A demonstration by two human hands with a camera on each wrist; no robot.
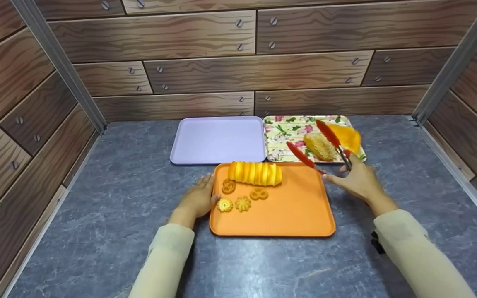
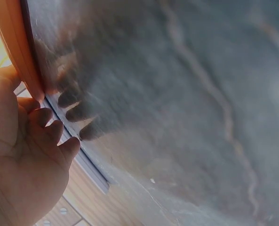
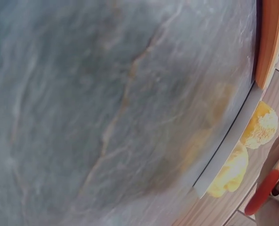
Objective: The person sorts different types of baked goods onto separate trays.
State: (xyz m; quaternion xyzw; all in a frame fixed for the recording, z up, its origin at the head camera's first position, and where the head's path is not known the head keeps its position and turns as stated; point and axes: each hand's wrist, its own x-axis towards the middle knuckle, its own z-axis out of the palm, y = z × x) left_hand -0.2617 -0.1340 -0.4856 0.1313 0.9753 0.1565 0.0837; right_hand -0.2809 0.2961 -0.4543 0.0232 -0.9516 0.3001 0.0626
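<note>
Head view, orange tray (image 1: pixel 296 211) on grey marbled tabletop (image 1: pixel 114 198), plank-patterned walls (image 1: pixel 205 72)

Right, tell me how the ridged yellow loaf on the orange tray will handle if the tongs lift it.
The loaf may flex or part at the grooves across it. Its long, rounded shape suggests it could roll on the flat orange tray. Those ridges might give the tongs some grip.

You are facing a wood-patterned wall (image 1: pixel 205 74) rising along the back edge of a grey marbled bench (image 1: pixel 118 198); metal posts (image 1: pixel 61 62) are standing at its back corners, and light (image 1: pixel 242 250) is gleaming on it.
</note>
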